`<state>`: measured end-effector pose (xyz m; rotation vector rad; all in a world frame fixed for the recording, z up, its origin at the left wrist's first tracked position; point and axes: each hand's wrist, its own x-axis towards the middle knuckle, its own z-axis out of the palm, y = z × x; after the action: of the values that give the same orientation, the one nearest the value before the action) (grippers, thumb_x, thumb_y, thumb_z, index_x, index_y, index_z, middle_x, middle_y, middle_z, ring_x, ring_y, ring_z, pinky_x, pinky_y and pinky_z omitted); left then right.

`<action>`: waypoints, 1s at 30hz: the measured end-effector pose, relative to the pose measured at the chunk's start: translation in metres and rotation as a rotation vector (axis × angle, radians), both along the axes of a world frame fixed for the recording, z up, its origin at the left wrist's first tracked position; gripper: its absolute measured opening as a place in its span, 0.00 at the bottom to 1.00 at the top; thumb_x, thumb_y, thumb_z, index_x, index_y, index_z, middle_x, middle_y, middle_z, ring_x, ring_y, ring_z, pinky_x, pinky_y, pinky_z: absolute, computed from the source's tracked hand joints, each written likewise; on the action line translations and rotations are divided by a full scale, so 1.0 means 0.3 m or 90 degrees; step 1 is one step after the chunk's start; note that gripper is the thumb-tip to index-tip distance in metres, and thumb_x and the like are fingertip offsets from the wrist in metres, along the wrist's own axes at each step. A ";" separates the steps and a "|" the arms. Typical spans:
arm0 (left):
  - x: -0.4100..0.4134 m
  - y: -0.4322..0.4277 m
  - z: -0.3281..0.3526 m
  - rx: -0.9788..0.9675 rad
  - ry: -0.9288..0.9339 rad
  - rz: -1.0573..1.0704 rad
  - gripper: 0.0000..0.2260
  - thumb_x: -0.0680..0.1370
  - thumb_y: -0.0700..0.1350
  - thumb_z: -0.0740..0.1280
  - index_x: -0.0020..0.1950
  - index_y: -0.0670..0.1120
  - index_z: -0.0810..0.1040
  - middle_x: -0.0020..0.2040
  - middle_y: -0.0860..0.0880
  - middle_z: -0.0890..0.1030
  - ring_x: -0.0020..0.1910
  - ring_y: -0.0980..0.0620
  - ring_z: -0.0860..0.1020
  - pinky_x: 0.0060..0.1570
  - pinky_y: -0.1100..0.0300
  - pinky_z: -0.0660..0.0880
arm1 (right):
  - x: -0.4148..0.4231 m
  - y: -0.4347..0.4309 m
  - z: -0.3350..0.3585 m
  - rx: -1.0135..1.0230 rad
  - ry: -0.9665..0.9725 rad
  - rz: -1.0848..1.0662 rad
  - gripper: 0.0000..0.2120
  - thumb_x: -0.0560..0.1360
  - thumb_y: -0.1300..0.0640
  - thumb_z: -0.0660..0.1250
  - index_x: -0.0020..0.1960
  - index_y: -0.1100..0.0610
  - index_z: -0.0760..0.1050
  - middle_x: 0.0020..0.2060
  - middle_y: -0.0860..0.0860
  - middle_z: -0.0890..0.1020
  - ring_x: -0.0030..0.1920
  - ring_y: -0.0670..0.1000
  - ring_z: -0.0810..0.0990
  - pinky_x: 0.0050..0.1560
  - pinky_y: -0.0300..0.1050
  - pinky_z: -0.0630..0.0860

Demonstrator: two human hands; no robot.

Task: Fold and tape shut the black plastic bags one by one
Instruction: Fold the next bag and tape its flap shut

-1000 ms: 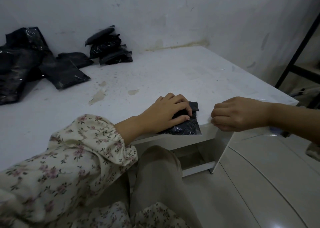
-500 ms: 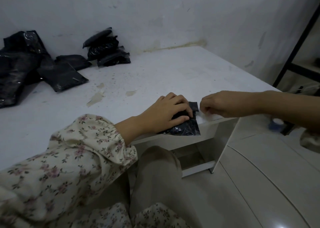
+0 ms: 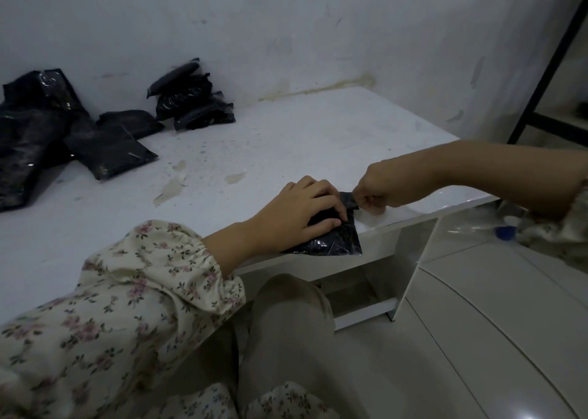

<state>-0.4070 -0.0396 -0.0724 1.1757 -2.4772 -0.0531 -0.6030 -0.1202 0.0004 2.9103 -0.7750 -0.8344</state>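
Black plastic bag point(image 3: 334, 242), folded small, lying at the near edge of the white tabletop point(image 3: 286, 151) with its lower border just overhanging that edge. Left hand point(image 3: 296, 215), in a floral sleeve point(image 3: 127, 291), rests on top of the bag, fingers spread over it and pressing it flat. Right hand point(image 3: 385, 189), fingers curled, pinches the corner of the bag's folded flap at its far side. The hands nearly touch. More black bags point(image 3: 108, 148) lie heaped at the tabletop's far left, and a smaller stack point(image 3: 191, 106) against the wall.
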 end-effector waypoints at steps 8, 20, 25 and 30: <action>0.001 -0.008 0.003 -0.003 -0.011 -0.003 0.14 0.79 0.55 0.57 0.54 0.53 0.79 0.56 0.53 0.75 0.54 0.50 0.71 0.53 0.47 0.71 | 0.010 -0.054 0.043 0.008 -0.093 -0.057 0.14 0.76 0.69 0.54 0.39 0.54 0.70 0.35 0.46 0.78 0.40 0.45 0.81 0.41 0.36 0.74; 0.018 -0.054 0.023 -0.001 -0.003 0.029 0.11 0.78 0.53 0.63 0.55 0.51 0.81 0.56 0.53 0.77 0.54 0.53 0.69 0.56 0.62 0.65 | 0.104 -0.132 0.213 -0.124 -0.297 -0.084 0.12 0.75 0.70 0.55 0.41 0.58 0.72 0.38 0.51 0.78 0.37 0.49 0.80 0.37 0.40 0.73; 0.016 -0.080 0.029 0.042 0.019 0.056 0.08 0.78 0.48 0.67 0.57 0.51 0.79 0.56 0.54 0.76 0.53 0.55 0.67 0.55 0.62 0.65 | 0.133 -0.131 0.198 -0.161 -0.286 -0.054 0.10 0.76 0.69 0.56 0.43 0.57 0.72 0.34 0.46 0.74 0.38 0.50 0.79 0.35 0.40 0.69; 0.011 -0.108 0.019 0.033 0.025 0.068 0.08 0.79 0.47 0.66 0.57 0.51 0.79 0.56 0.54 0.75 0.52 0.54 0.67 0.57 0.56 0.67 | 0.139 -0.160 0.200 -0.185 -0.272 -0.025 0.11 0.73 0.72 0.56 0.44 0.59 0.72 0.34 0.47 0.72 0.38 0.52 0.77 0.35 0.41 0.68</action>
<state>-0.4038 -0.0721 -0.0668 1.3142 -2.3873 -0.1103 -0.5614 -0.1683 0.0605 2.8360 -0.8880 -0.0774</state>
